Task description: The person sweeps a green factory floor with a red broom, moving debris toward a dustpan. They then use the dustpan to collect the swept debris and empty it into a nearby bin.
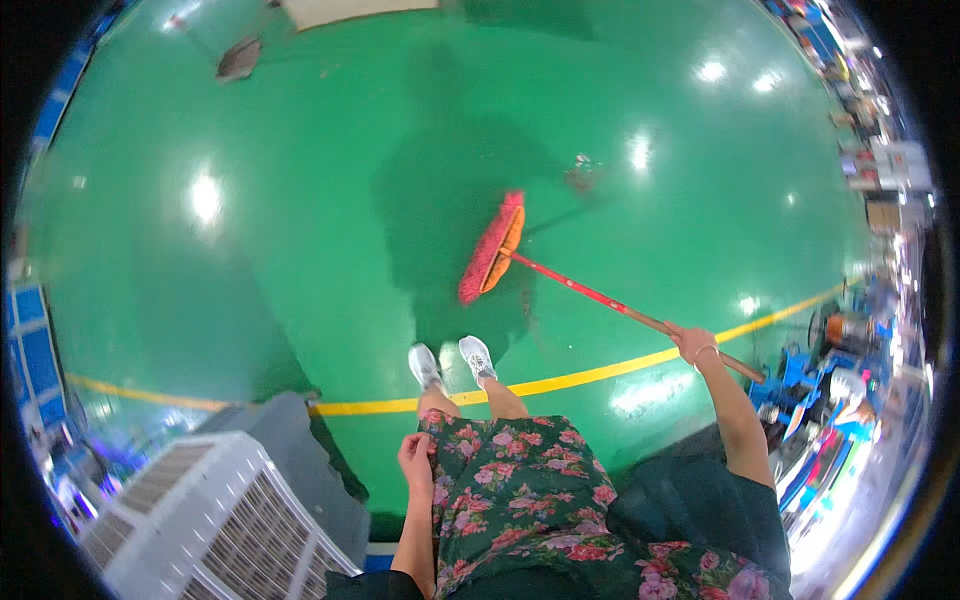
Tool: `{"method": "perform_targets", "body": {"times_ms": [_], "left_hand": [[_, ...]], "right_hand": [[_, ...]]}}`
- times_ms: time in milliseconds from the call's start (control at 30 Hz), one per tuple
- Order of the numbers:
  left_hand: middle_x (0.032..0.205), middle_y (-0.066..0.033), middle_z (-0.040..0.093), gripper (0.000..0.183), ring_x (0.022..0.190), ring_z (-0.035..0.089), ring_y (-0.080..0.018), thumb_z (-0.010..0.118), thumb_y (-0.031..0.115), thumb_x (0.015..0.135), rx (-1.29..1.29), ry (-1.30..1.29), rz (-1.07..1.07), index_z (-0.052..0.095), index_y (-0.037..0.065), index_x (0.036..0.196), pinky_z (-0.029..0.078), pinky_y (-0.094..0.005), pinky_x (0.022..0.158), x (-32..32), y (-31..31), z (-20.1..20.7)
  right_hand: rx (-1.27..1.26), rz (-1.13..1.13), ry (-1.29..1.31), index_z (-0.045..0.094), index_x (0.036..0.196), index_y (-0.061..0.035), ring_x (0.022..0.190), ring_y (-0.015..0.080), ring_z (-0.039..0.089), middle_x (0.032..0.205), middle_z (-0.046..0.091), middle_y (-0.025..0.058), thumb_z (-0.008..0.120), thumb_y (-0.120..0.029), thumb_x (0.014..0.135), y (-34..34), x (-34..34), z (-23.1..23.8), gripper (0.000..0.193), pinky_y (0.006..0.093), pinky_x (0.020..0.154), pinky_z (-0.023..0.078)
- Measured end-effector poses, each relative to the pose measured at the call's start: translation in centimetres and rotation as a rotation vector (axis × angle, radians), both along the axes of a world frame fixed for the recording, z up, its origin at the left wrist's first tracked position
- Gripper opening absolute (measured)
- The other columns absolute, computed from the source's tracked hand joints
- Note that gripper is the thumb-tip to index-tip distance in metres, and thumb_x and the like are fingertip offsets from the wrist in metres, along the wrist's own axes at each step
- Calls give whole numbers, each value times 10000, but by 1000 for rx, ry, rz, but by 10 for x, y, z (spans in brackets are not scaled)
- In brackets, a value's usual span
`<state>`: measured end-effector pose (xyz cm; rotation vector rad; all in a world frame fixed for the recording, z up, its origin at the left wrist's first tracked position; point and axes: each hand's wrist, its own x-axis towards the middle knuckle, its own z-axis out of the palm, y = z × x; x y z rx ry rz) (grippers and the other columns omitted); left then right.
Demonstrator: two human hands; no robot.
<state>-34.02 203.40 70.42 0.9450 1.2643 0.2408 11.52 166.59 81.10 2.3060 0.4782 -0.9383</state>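
My right hand [697, 345] is wrapped round the handle of a broom [575, 287], out to the right of my body. The handle is red toward the head and wooden near my grip. Its broad head, with red bristles and an orange block, is slightly blurred over the green floor ahead of my shoes. My left hand [416, 457] hangs beside the flowered dress [520, 490], fingers curled, with nothing visible in them. A small patch of debris [583, 172] lies beyond the broom head, to its right.
A grey dustpan-like object [239, 60] lies at the far left. A large white-and-grey air cooler [235, 510] stands close on my left. A yellow line [560, 380] crosses the floor by my feet. Blue racks and cluttered goods [810, 390] line the right side.
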Motion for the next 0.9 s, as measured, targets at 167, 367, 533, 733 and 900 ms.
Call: {"method": "perform_targets", "body": {"times_ms": [167, 367, 533, 733, 900], "left_hand": [[700, -11, 571, 69, 637, 526, -78, 579, 82, 868, -60, -94, -306, 594, 17, 849, 434, -220, 569, 81, 7, 18], [755, -67, 623, 190, 677, 599, -153, 624, 138, 816, 105, -276, -1184, 588, 31, 968, 478, -276, 622, 184, 4, 83], [1084, -128, 548, 557, 976, 557, -297, 693, 156, 707, 403, -781, -1830, 498, 95, 1225, 451, -408, 846, 203, -49, 124], [1288, -140, 409, 673, 1151, 439, -372, 701, 165, 703, 311, -1053, -2039, 443, 152, 1324, 384, -494, 932, 187, -125, 140], [1134, -79, 531, 426, 992, 516, -297, 707, 146, 708, 273, -1107, -1888, 578, 137, 1113, 418, -419, 853, 230, -190, 109]], "right_hand": [[239, -295, -119, 452, 1315, -349, 803, 364, 631, 897, 656, 173, 444, -361, 937, -75, -73, 87, 379, 470, 710, 506], [782, -875, -410, 579, 1216, -177, 592, 308, 615, 733, 641, 160, 560, -266, 895, -80, -307, 33, 334, 418, 554, 491], [963, -2269, -284, 620, 1082, -79, 442, 97, 459, 605, 509, 3, 551, -235, 919, 82, -362, 33, 236, 245, 375, 348], [1524, -2320, -341, 556, 851, -36, 623, 104, 489, 688, 501, -2, 512, -179, 903, 84, -346, 16, 159, 261, 535, 383], [1463, -1200, -353, 599, 794, -103, 611, 200, 525, 681, 552, 30, 628, -108, 770, 10, -332, -66, 38, 330, 510, 420]]}}
